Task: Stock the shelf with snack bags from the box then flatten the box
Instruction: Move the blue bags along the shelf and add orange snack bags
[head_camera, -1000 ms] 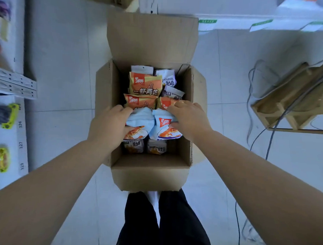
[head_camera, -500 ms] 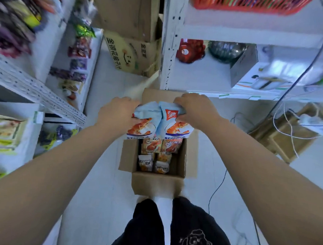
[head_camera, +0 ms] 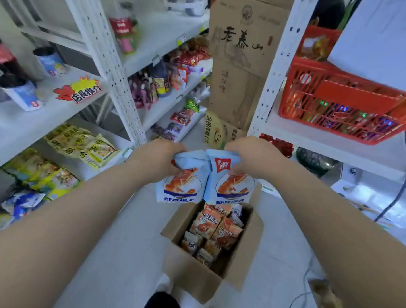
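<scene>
We are gripping the left bag (head_camera: 183,184) by its top in our left hand (head_camera: 154,160) and the right bag (head_camera: 232,187) in our right hand (head_camera: 252,159). Both are hanging upright, touching, above the box (head_camera: 193,275). The snack shelf (head_camera: 118,139) is lying leftward, nearer our left hand.

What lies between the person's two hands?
Head view: a light-blue snack bag gripped by the left hand and a second light-blue bag gripped by the right hand, side by side.
</scene>
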